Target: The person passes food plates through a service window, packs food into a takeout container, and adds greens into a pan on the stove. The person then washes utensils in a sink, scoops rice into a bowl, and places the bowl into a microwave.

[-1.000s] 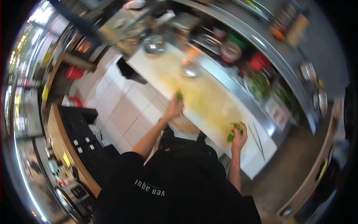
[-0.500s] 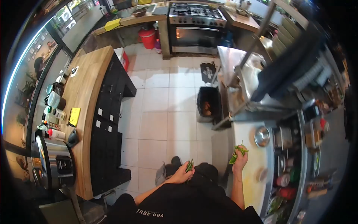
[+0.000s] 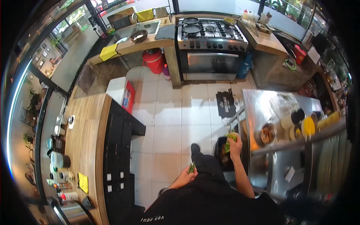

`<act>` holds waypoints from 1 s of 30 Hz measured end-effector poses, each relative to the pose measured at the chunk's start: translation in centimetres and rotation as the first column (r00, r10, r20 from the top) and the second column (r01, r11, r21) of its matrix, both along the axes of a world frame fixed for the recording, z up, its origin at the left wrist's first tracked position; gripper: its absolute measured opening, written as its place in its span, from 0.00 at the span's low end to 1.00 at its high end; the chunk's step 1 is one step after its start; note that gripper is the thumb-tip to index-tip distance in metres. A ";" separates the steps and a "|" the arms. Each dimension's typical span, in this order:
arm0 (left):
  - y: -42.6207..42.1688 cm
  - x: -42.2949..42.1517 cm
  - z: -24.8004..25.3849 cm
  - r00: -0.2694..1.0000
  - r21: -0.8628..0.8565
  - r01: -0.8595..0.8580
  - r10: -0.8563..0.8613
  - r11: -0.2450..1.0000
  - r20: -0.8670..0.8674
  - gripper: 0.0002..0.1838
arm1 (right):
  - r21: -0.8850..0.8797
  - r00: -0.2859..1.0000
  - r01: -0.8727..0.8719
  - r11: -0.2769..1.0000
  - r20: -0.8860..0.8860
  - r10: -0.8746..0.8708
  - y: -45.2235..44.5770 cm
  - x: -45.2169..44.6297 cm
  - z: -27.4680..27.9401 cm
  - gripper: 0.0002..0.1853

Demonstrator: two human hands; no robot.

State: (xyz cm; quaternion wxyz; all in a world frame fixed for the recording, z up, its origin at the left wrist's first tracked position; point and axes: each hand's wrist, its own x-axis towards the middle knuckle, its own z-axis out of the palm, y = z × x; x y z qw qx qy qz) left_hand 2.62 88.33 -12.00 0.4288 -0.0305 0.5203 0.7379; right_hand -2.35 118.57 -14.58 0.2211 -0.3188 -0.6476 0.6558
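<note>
My left hand (image 3: 185, 177) is closed around a small bunch of green stems (image 3: 192, 167), held in front of my dark trousers. Leafy greens (image 3: 230, 142) are gripped in my right hand (image 3: 235, 145), which is raised beside the steel table and above the black bin (image 3: 224, 159). The leaves poke out at the left of that hand; their exact kind is too small to tell. Some of the bin is covered by my right forearm. One dark shoe (image 3: 195, 149) shows ahead of me on the floor.
On the right stands a steel table (image 3: 262, 161) with jars and a bowl (image 3: 268, 133). A wooden counter (image 3: 84, 123) runs along the left. Ahead are a gas stove (image 3: 212, 33), a sink (image 3: 150, 28), a red bucket (image 3: 153, 62) and a cooler (image 3: 122, 92). A black mat (image 3: 226, 104) lies on the tiles.
I have moved forward: the stove, bucket and steel table appear nearer, and the white worktop on the right has left view. Both hands keep their greens; the right one is now over the bin area.
</note>
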 end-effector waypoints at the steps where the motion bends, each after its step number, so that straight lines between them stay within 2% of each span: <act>1: 1.0 -4.0 -0.3 1.000 -0.003 0.000 0.000 1.000 -0.005 0.08 | 0.034 0.999 -0.019 0.999 0.039 0.018 1.3 -5.0 -0.3 0.11; 2: 1.8 -7.8 -0.3 0.974 0.058 -0.134 0.121 0.989 0.192 0.08 | 0.068 0.999 -0.047 0.997 0.009 0.047 2.4 -9.9 -0.2 0.12; 3: 2.8 -11.5 -0.3 0.895 0.095 -0.275 0.219 0.957 0.389 0.07 | 0.108 0.997 -0.074 0.991 -0.018 0.076 3.7 -15.0 0.3 0.13; 4: 3.3 -15.3 -0.3 0.832 0.131 -0.390 0.288 0.912 0.474 0.07 | 0.192 0.996 -0.074 0.979 -0.032 0.081 4.8 -20.1 1.2 0.13; 6: 3.8 -22.8 -0.4 0.773 0.209 -0.518 0.350 0.829 0.529 0.09 | 0.400 0.990 -0.091 0.912 -0.064 0.127 6.2 -29.8 5.5 0.12; 7: 3.9 -26.7 -0.5 0.749 0.255 -0.572 0.370 0.779 0.550 0.09 | 0.514 0.983 -0.098 0.852 -0.086 0.165 6.6 -34.5 8.7 0.12; 9: 4.0 -34.1 -1.0 0.723 0.253 -0.623 0.421 0.741 0.548 0.09 | 0.714 0.941 -0.104 0.692 -0.154 0.300 9.0 -44.7 10.8 0.12; 11: 4.3 -41.1 -2.0 0.696 0.173 -0.664 0.516 0.728 0.500 0.08 | 0.819 0.895 -0.067 0.570 -0.204 0.397 11.4 -55.6 11.6 0.13; 15: 5.4 -55.0 -7.3 0.696 0.153 -0.681 0.567 0.717 0.441 0.07 | 0.903 0.876 -0.121 0.413 -0.098 0.472 15.5 -76.8 13.6 0.14; 16: 5.6 -58.0 -8.3 0.663 0.094 -0.705 0.606 0.703 0.440 0.06 | 0.946 0.874 -0.102 0.309 -0.063 0.481 16.5 -82.0 13.8 0.14; 17: 5.9 -60.7 -9.0 0.628 0.031 -0.726 0.644 0.687 0.437 0.06 | 0.920 0.861 -0.198 0.338 -0.002 0.509 17.4 -86.5 13.8 0.14; 19: 7.5 -67.3 -8.7 0.594 0.001 -0.752 0.677 0.659 0.435 0.06 | 0.901 0.867 -0.266 0.342 0.069 0.494 19.3 -95.2 11.9 0.14; 20: 8.6 -70.0 -7.6 0.588 -0.023 -0.772 0.728 0.635 0.353 0.06 | 0.900 0.858 -0.288 0.329 0.089 0.507 20.2 -98.8 11.9 0.14; 21: 9.1 -71.8 -6.3 0.580 -0.063 -0.787 0.770 0.614 0.264 0.07 | 0.879 0.824 -0.408 0.247 0.238 0.514 20.9 -101.5 11.2 0.15; 22: 9.8 -74.1 -4.9 0.546 -0.105 -0.805 0.799 0.584 0.253 0.09 | 0.835 0.776 -0.520 0.181 0.374 0.507 21.4 -103.6 10.1 0.15; 23: 10.5 -76.5 -3.1 0.545 -0.135 -0.799 0.801 0.585 0.249 0.09 | 0.819 0.770 -0.538 0.200 0.382 0.511 21.7 -105.6 9.3 0.15; 25: 12.0 -80.7 -0.1 0.566 -0.113 -0.800 0.803 0.589 0.187 0.10 | 0.786 0.681 -0.618 0.006 0.532 0.504 22.8 -108.8 7.5 0.16; 26: 12.8 -82.9 1.4 0.597 -0.173 -0.774 0.793 0.609 0.119 0.09 | 0.740 0.632 -0.673 -0.007 0.580 0.513 23.3 -110.1 6.6 0.17; 27: 13.4 -85.0 2.2 0.601 -0.198 -0.766 0.790 0.612 0.120 0.09 | 0.725 0.624 -0.688 0.009 0.586 0.516 23.6 -110.6 6.6 0.17; 29: 14.7 -88.6 3.5 0.683 -0.260 -0.716 0.728 0.648 -0.066 0.05 | 0.784 0.645 -0.575 -0.233 0.610 0.460 24.4 -110.7 7.6 0.18; 30: 15.7 -90.4 4.3 0.715 -0.313 -0.689 0.683 0.653 -0.149 0.04 | 0.833 0.662 -0.526 -0.171 0.528 0.532 24.9 -110.6 8.2 0.18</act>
